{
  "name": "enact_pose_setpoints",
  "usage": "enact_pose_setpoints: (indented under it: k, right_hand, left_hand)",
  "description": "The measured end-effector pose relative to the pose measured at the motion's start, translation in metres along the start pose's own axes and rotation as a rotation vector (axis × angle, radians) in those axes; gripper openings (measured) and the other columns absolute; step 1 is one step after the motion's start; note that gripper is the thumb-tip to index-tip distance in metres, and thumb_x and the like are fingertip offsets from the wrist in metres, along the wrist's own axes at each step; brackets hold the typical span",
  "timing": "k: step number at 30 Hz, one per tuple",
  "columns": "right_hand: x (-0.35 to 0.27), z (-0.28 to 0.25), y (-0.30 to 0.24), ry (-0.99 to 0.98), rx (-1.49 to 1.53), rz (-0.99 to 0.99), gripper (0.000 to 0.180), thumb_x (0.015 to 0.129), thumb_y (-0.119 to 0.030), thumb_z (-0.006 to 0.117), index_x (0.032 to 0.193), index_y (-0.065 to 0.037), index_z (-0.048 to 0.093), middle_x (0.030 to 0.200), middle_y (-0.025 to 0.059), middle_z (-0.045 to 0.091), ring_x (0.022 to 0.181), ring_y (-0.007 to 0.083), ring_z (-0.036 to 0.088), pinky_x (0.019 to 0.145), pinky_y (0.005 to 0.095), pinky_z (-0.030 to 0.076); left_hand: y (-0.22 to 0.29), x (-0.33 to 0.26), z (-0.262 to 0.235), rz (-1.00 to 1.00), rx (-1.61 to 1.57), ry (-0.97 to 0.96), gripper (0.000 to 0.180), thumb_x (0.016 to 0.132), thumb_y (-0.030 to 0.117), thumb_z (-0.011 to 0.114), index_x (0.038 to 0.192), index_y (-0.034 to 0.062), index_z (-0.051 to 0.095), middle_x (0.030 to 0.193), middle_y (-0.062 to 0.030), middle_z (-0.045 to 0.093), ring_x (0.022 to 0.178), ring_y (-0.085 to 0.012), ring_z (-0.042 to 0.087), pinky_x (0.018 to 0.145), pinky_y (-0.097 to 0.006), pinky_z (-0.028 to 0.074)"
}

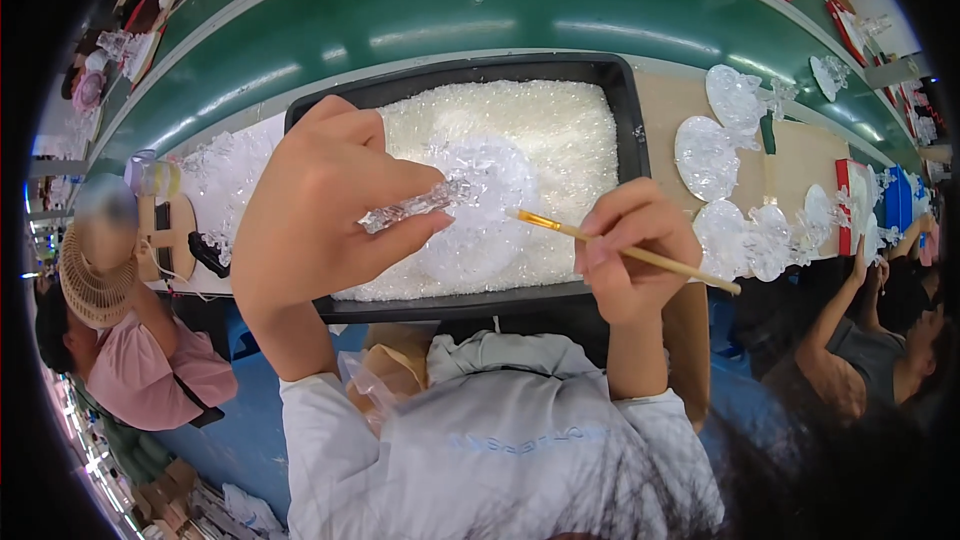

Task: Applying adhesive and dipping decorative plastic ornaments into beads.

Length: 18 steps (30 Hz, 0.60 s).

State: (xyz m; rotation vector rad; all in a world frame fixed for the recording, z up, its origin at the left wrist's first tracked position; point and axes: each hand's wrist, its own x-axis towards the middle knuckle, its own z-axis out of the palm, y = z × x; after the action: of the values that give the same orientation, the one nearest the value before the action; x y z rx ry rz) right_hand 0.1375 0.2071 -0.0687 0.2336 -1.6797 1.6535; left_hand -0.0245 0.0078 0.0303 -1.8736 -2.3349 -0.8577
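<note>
My left hand [318, 205] pinches a clear faceted stem [412, 208] between thumb and fingers. Beyond the fingertips the stem meets a round whitish disc [480, 235], seemingly part of the same ornament. Below lies a black tray [627, 105] filled with white glittering flakes [575, 145]. My right hand [640, 250] grips a thin paintbrush [690, 274] with a wooden handle and a gold-coloured ferrule. The brush tip points left toward the disc's right edge; whether it touches cannot be told.
Several glittery round pieces [707, 157] stand on cardboard to the right, near a red-edged box [857, 195] and a blue box [900, 202]. Past the tray runs a green belt [480, 5]. A person in pink [160, 370] sits left; people [850, 360] sit right.
</note>
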Motion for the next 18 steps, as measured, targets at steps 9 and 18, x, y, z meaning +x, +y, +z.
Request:
enact_pose_setpoints:
  k: [9,18]
  right_hand:
    - [0.018,0.012,-0.006,-0.159,-0.270,-0.038,0.015,0.065,0.007,0.062,0.077,-0.001,0.061,0.078,0.0166,0.064,0.057,0.0135,0.060,0.051,0.0235,0.050]
    - [0.021,0.013,-0.007,-0.185,-0.304,-0.013,0.016,0.060,0.007,0.059,0.073,-0.002,0.060,0.073,0.0155,0.064,0.055,0.0144,0.059,0.051,0.0226,0.049]
  left_hand:
    - [0.005,0.003,0.002,0.002,0.068,-0.025,0.030,0.055,0.013,0.083,0.082,0.0063,0.074,0.059,-0.0030,0.044,0.063,-0.0233,0.042,0.059,-0.035,0.034]
    - [0.006,-0.001,0.001,0.031,0.092,-0.030,0.031,0.055,0.015,0.083,0.083,0.0050,0.073,0.057,-0.0015,0.048,0.062,-0.0223,0.041,0.060,-0.036,0.033]
